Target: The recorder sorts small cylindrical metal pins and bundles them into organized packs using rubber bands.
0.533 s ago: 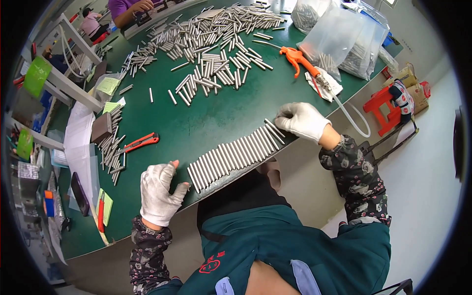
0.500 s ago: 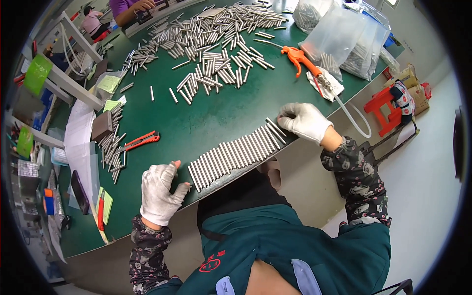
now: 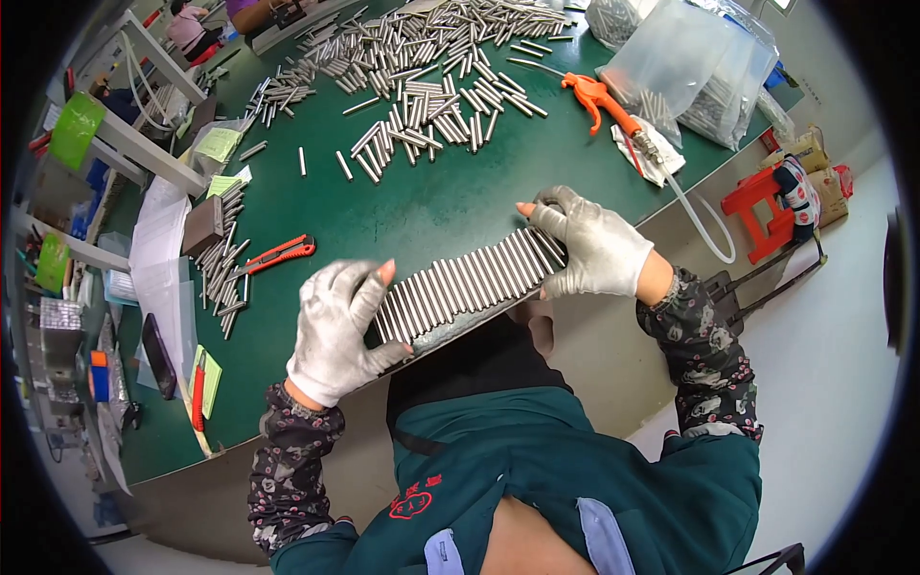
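A slanting row of short, slim steel pins (image 3: pixel 467 281) lies side by side along the green table's near edge. At its left end is my left hand (image 3: pixel 335 331) in a greyish-white glove, thumb low and fingers high, curved around the end pins. My right hand (image 3: pixel 599 244), gloved the same way with bare fingertips showing, spans the right end from top to bottom. Both hands press the row between them. Part of the outermost pins is hidden by the gloves.
A large heap of loose pins (image 3: pixel 431 57) covers the far table. Left lie a red utility knife (image 3: pixel 278 255), a dark block (image 3: pixel 203 226), more pins and a phone (image 3: pixel 157 355). Right are an orange air gun (image 3: pixel 599 101) with hose and plastic bags (image 3: pixel 714 81) of pins. A red stool (image 3: pixel 757 211) stands beyond.
My left hand has moved right and up onto the row's left end. My right hand has opened from a pinch to span the right end. The row looks slightly tighter; the view has shifted a little.
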Tool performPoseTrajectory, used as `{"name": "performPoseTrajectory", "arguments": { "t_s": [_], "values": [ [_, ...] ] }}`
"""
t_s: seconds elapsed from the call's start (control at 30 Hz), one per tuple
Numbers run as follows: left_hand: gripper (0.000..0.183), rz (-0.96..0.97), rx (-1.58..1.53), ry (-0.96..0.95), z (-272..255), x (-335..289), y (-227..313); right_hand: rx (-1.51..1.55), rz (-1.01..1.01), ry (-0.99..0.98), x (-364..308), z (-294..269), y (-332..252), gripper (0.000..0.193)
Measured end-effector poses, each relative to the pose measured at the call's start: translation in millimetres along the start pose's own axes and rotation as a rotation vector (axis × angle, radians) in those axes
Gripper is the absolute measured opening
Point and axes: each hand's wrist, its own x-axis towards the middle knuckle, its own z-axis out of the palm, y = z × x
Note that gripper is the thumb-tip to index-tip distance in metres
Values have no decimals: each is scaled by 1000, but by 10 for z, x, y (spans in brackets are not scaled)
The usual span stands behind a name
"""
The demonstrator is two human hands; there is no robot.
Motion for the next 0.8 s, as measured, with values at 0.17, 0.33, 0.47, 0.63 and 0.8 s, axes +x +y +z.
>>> {"name": "performPoseTrajectory", "arguments": {
  "t_s": [0.17,0.33,0.47,0.63,0.8],
  "values": [
    [101,41,-36,-54,263,249,126,-28,16,-62,63,47,-14,70],
    [77,28,-32,-45,288,290,182,-21,34,-48,64,60,-26,67],
    [78,-19,-46,-56,290,288,215,5,23,-42,58,42,-36,65],
    [82,143,29,-192,235,376,246,5,1,-38,32,27,-36,63],
    [84,120,44,-286,245,440,337,2,66,33,-92,-18,83,67]
  ]
}}
